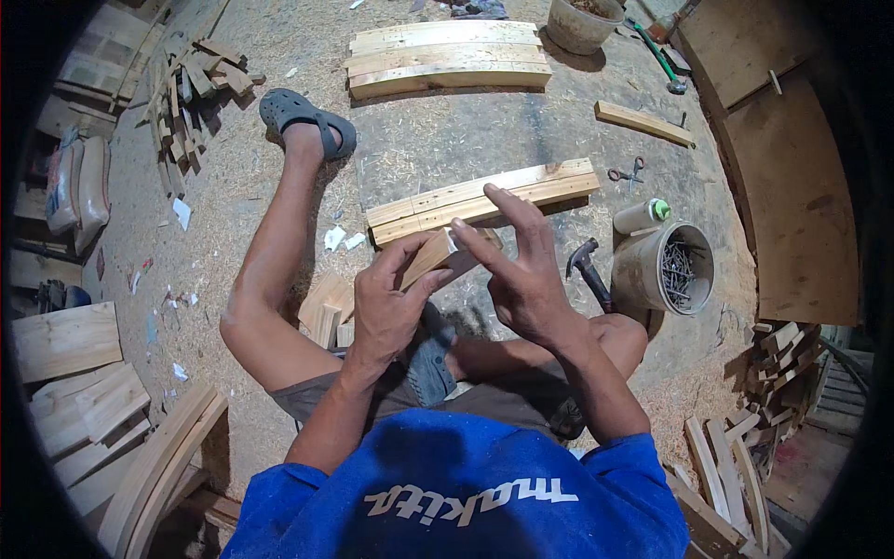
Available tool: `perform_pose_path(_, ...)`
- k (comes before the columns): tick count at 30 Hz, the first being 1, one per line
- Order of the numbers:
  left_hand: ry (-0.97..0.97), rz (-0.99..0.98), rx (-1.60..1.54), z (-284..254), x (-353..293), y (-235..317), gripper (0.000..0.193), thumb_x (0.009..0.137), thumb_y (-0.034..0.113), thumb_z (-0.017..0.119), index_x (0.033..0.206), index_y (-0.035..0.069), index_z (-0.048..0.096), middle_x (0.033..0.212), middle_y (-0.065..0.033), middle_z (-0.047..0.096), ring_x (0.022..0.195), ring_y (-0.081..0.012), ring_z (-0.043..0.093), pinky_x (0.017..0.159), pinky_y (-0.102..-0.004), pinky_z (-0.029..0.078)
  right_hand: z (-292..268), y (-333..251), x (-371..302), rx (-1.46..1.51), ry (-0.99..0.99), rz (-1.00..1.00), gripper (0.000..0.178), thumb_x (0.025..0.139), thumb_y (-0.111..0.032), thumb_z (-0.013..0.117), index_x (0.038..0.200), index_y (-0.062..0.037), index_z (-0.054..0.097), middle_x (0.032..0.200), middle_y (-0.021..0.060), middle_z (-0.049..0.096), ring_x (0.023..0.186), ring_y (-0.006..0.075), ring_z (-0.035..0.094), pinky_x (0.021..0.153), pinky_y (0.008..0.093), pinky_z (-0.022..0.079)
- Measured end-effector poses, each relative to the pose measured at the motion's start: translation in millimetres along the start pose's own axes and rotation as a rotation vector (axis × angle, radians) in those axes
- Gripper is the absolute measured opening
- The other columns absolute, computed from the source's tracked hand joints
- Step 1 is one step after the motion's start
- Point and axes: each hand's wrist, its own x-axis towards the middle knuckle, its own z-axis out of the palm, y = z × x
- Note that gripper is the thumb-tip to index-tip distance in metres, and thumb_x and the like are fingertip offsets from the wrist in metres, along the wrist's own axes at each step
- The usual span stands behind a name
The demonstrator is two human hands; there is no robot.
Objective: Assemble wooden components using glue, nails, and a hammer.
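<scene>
My left hand [386, 303] is closed around a short wooden block [430, 259], with the thumb along its near side. A small white patch shows on the block near its upper edge; I cannot make out what it is. My right hand [531, 279] is at the block's right side, fingers apart, one fingertip at or close to the white patch. Part of the block's right end is hidden by that hand. Just beyond both hands lie joined wooden strips [484, 200] on the floor. A claw hammer [589, 270] rests right of my right hand.
A bucket of nails [684, 270], a white bottle with green cap [638, 217] and red-handled scissors or pliers [627, 171] are at right. Farther off are planks [447, 61], another bucket [582, 28] and a loose strip [643, 123]. Scrap wood piles [191, 102] line the sides.
</scene>
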Motion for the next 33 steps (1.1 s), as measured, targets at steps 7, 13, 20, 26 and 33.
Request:
perform_pose_path(7, 0.062, 0.073, -0.031, -1.8, -1.1, -9.3, 0.041, 0.087, 0.002, 0.076, 0.127, 0.002, 0.067, 0.113, -0.0125, 0.073, 0.105, -0.0207, 0.071, 0.092, -0.0334, 0.055, 0.1, -1.7, -6.7, -0.309, -0.026, -0.069, 0.067, 0.09, -0.004, 0.057, 0.151, -0.0315, 0.055, 0.161, 0.0142, 0.038, 0.144, 0.0337, 0.043, 0.122, 0.0557, 0.026)
perform_pose_path(13, 0.093, 0.171, -0.117, -5.8, 0.2, -14.7, 0.04, 0.093, 0.006, 0.074, 0.13, 0.0, 0.063, 0.117, -0.0132, 0.072, 0.111, -0.0196, 0.069, 0.096, -0.0323, 0.055, -1.7, 3.5, -15.2, -0.322, 0.007, -0.003, 0.072, 0.087, 0.0, 0.057, 0.152, -0.0307, 0.054, 0.159, 0.017, 0.039, 0.145, 0.0343, 0.042, 0.122, 0.0557, 0.027)
perform_pose_path(20, 0.087, 0.332, -0.273, -10.5, 1.8, -21.8, 0.045, 0.097, 0.014, 0.074, 0.134, -0.004, 0.056, 0.129, -0.0184, 0.067, 0.117, -0.0245, 0.066, 0.099, -0.0346, 0.054, -5.7, 8.6, -20.4, -0.249, 0.038, 0.095, 0.079, 0.079, 0.004, 0.06, 0.152, -0.0264, 0.055, 0.157, 0.0196, 0.039, 0.144, 0.0364, 0.041, 0.12, 0.0585, 0.028)
perform_pose_path(26, 0.225, 0.258, -0.195, -5.2, -1.5, -28.2, 0.05, 0.097, 0.025, 0.077, 0.132, -0.005, 0.056, 0.129, -0.0176, 0.066, 0.121, -0.0228, 0.063, 0.104, -0.0372, 0.052, -7.4, 6.2, -18.1, -0.213, 0.105, 0.148, 0.085, 0.071, 0.005, 0.063, 0.151, -0.0216, 0.055, 0.155, 0.0221, 0.039, 0.144, 0.0398, 0.039, 0.119, 0.0603, 0.027)
perform_pose_path(33, 0.173, 0.422, -0.092, 2.7, 0.8, -31.5, 0.048, 0.1, 0.035, 0.071, 0.131, -0.001, 0.058, 0.128, -0.019, 0.068, 0.122, -0.0285, 0.066, 0.103, -0.0389, 0.053, 11.0, -25.1, 2.4, -0.108, 0.138, 0.144, 0.08, 0.073, -0.001, 0.066, 0.151, -0.0184, 0.055, 0.154, 0.0255, 0.04, 0.144, 0.0425, 0.039, 0.118, 0.0621, 0.027)
